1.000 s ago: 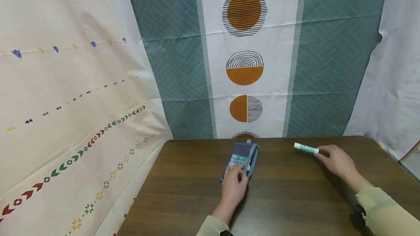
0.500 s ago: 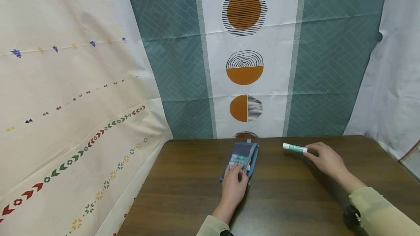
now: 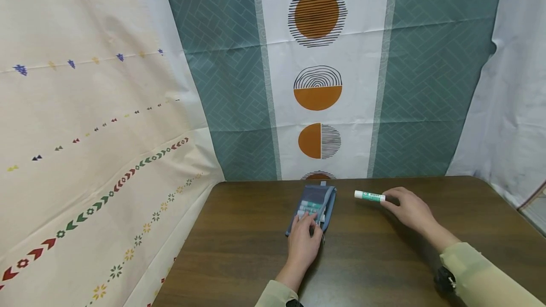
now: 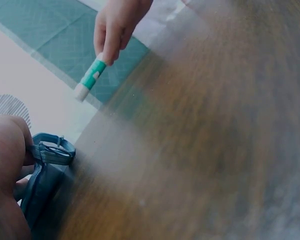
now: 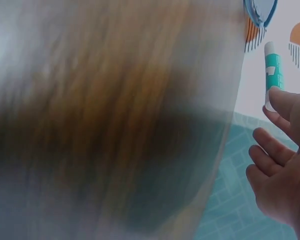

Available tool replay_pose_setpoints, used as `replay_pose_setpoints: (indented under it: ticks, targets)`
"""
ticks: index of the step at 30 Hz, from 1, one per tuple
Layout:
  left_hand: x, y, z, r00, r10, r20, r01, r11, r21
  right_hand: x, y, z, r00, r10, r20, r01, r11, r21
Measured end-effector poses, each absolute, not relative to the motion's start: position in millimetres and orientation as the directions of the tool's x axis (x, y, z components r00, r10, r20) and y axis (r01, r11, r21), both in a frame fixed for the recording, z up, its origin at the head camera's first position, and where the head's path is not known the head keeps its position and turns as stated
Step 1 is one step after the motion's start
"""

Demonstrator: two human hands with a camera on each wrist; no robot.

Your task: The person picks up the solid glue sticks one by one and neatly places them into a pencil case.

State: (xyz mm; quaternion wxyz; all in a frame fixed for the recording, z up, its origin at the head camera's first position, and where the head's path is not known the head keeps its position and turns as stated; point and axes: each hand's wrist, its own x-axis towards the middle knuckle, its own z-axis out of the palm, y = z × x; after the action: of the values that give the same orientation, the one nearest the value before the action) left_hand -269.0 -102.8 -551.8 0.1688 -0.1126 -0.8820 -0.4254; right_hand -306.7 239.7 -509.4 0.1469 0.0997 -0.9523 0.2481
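A blue zip pouch [image 3: 315,193] lies on the table, with several green-and-white glue sticks [image 3: 310,205] showing through its see-through front. My left hand [image 3: 304,243] holds the pouch at its near end; in the left wrist view, the fingers grip it beside the open zip edge [image 4: 52,154]. To the right of the pouch, my right hand [image 3: 409,210] pinches another glue stick [image 3: 369,196] by one end between thumb and forefinger. Its white end points left toward the pouch, a short gap away. In the right wrist view the other fingers [image 5: 270,160] are loosely bent and off the stick.
Both hands work over a dark brown wooden table [image 3: 239,250]. Behind it hangs a green and white cloth [image 3: 358,150] with orange circles, and a cream patterned cloth [image 3: 106,155] hangs along the left. A dark watch-like band [image 3: 445,279] sits at the right wrist.
My right hand has carried the glue stick leftward over the table, closer to the pouch. The left hand and the pouch have stayed in place.
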Motion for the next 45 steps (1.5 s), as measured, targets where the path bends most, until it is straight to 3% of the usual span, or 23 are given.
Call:
replay_pose_setpoints:
  ticks: [45]
  targets:
    - [-273.2,-102.7,-552.4,-0.914,0.064,0.400,0.351,0.619,0.702,-348.4,138.0,-521.6,-0.949,-0.188,0.253,-0.296,0.808,-0.509]
